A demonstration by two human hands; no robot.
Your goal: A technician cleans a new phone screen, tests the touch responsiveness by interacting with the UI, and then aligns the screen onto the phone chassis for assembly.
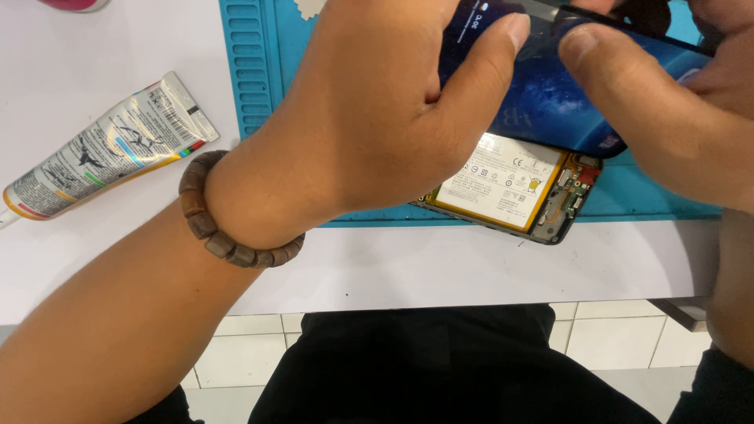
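We see the left thumb tip and the right thumb tip pressed on the dark glossy screen panel, close to each other but not touching, in the upper right of the frame. The left hand wraps around the left edge of the panel, its other fingers hidden behind it, so the hand is clamped on the panel. The right hand grips the panel from the right side, thumb on top; we cannot see its remaining fingers.

The panel is tilted up and lifted away from the phone body, which lies just below it, right of centre. The open body shows a white-labelled battery with a yellow border, and beside it at the right end a small circuit board with orange parts. The body rests on a blue work mat that runs along the top of the frame, on a white table.

A brown wooden bead bracelet circles the left wrist. At the left of the frame a squeezed tube with a printed label lies on the table, well apart from the hands.
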